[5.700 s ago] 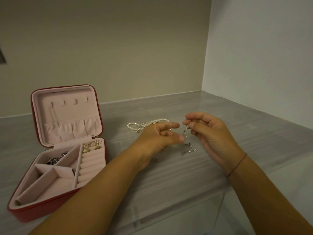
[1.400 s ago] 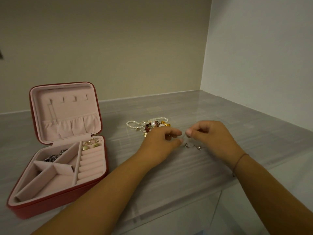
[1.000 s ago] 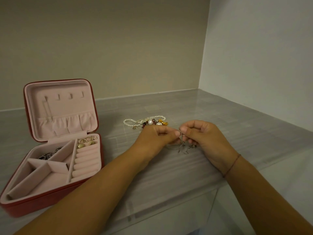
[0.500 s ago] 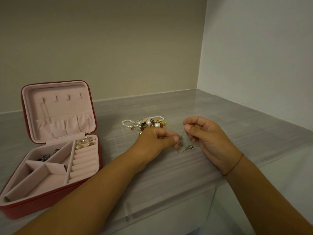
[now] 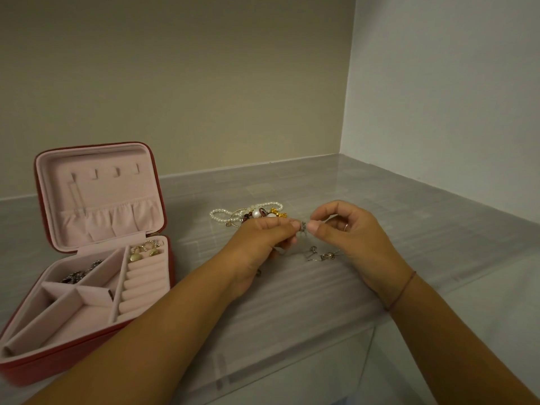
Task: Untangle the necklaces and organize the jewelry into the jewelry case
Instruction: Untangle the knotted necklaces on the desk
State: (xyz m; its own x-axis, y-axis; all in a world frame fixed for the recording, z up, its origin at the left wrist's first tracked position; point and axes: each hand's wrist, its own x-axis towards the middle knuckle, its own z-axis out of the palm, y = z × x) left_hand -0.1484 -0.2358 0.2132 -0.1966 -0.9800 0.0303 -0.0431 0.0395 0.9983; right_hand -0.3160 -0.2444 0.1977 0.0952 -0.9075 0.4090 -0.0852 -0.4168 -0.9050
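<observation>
Head view, left edge: the jewelry case (image 5: 58, 365) stands open on the tabletop (image 5: 292, 302) with its lid upright, well apart from both hands. Its back-left compartment holds a dark silver piece (image 5: 79, 274). Gold earrings (image 5: 144, 252) sit at the far end of the ring rolls. No jewelry shows in the front compartments or on the lid hooks (image 5: 115, 171).

Centre: a pearl strand (image 5: 220, 214) and a bead cluster (image 5: 261, 213) lie in one heap on the tabletop, just behind the left hand (image 5: 260, 244). Whether they are knotted to each other cannot be told from here.

The left hand and the right hand (image 5: 353, 233) meet just above the tabletop. The fingers (image 5: 292, 226) of the left hand are closed in a pinch on a small bunched section of the silver necklace (image 5: 303, 227). The right thumb and forefinger pinch the same section from the other side. The rest of that necklace, with its pendants (image 5: 327, 255), trails down onto the tabletop between and below the hands.

Status, as judged:
- Storage is partly done, with two groups already in the case.
- Untangling is in progress on the silver necklace.
- Left to do: free this section, place the necklace in the case, then separate and store the heap.
</observation>
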